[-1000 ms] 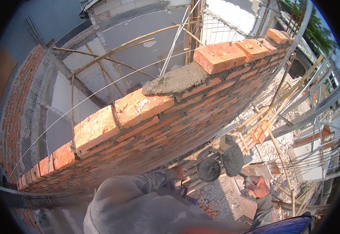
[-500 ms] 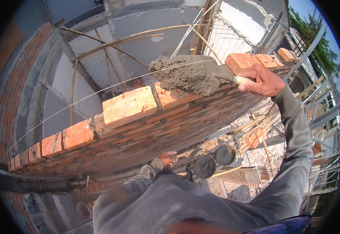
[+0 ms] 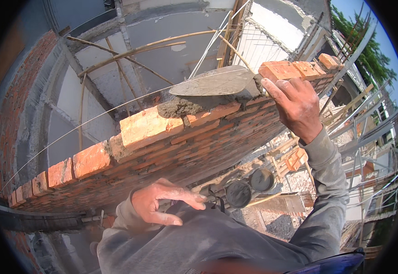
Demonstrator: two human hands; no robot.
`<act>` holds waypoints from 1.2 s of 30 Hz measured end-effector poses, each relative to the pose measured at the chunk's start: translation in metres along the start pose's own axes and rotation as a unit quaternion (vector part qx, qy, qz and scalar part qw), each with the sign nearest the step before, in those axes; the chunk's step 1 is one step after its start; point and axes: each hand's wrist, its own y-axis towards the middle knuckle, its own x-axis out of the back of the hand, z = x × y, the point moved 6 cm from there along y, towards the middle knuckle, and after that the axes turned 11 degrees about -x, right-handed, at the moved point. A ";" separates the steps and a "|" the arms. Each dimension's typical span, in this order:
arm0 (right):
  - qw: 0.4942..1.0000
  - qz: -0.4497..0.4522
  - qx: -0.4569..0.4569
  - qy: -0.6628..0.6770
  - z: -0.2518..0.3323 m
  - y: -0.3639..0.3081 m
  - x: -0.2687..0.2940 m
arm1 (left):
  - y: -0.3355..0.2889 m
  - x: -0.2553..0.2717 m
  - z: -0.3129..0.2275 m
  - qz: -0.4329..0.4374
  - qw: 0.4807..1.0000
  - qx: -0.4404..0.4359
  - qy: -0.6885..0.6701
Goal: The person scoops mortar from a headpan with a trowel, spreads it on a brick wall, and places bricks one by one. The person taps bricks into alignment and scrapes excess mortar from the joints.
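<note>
A partly built house (image 3: pixel 171 64) with grey and white walls fills the far side of an outdoor scene in bright sun. Across the middle, a long red brick wall (image 3: pixel 199 146) curves from the near left to the far right, seen from above. At the near edge is the person's own body in a dusty grey shirt (image 3: pixel 217 237), both sleeves reaching forward. At the far right stands a green tree (image 3: pixel 363 64). Beyond the wall, to the left, thin bamboo poles (image 3: pixel 117 57) cross one another.

Below the wall, on its near side and right of centre, two round dark buckets sit side by side: the left bucket (image 3: pixel 238 194) holds grey paste, and the right bucket (image 3: pixel 261 179) is just beside it. A small group of loose bricks (image 3: pixel 296 160) lies farther right.

On top of the wall, near the middle, is a patch of wet grey mortar (image 3: pixel 180 108), left of a raised row of bricks (image 3: pixel 278 70). The trowel (image 3: pixel 212 82) is over this mortar, its broad blade pointing left.

The right hand (image 3: pixel 299 107) is clamped round the trowel's handle. The left hand (image 3: pixel 162 201) is empty, thumb and fingers apart, in front of the shirt. A thin string (image 3: pixel 117 108) runs along the wall's top.
</note>
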 end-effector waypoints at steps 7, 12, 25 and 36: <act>0.984 0.071 0.023 -0.164 0.022 -0.009 -0.015 | 0.025 0.014 0.012 0.002 1.000 -0.008 -0.021; 0.964 0.114 -0.042 -0.236 -0.030 -0.044 0.001 | -0.001 -0.020 0.084 -0.044 0.975 0.081 -0.201; 0.857 0.056 -0.349 0.374 0.188 -0.146 -0.057 | 0.002 -0.049 0.166 0.052 0.960 0.180 -0.211; 0.722 0.063 -0.531 0.440 0.040 -0.255 -0.073 | -0.021 -0.072 0.193 -0.052 0.898 0.296 -0.322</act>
